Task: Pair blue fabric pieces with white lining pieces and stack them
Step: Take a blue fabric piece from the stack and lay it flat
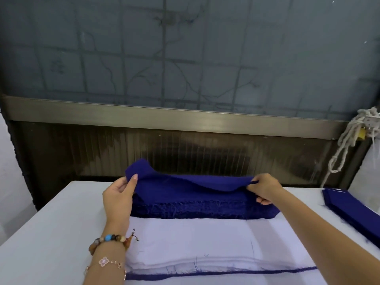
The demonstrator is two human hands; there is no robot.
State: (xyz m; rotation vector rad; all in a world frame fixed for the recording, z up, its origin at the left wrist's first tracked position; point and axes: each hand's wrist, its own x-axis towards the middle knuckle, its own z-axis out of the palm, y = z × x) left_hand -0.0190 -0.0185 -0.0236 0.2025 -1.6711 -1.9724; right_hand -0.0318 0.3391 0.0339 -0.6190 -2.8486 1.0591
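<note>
A thick stack of blue fabric pieces (pixel 205 208) lies across the far middle of the table. Its top blue piece (pixel 185 182) is lifted off the stack and sags between my hands. My left hand (pixel 119 198) pinches its left end, which curls upward. My right hand (pixel 265 188) pinches its right end. In front of the stack lies a pile of white lining pieces (pixel 195 239), with a thin blue edge (pixel 226 273) showing under its near side.
The white table (pixel 51 233) ends at a dark wall panel behind the stack. A second flat blue pile (pixel 355 212) lies at the right edge. A knotted white rope (pixel 347 140) hangs at the far right.
</note>
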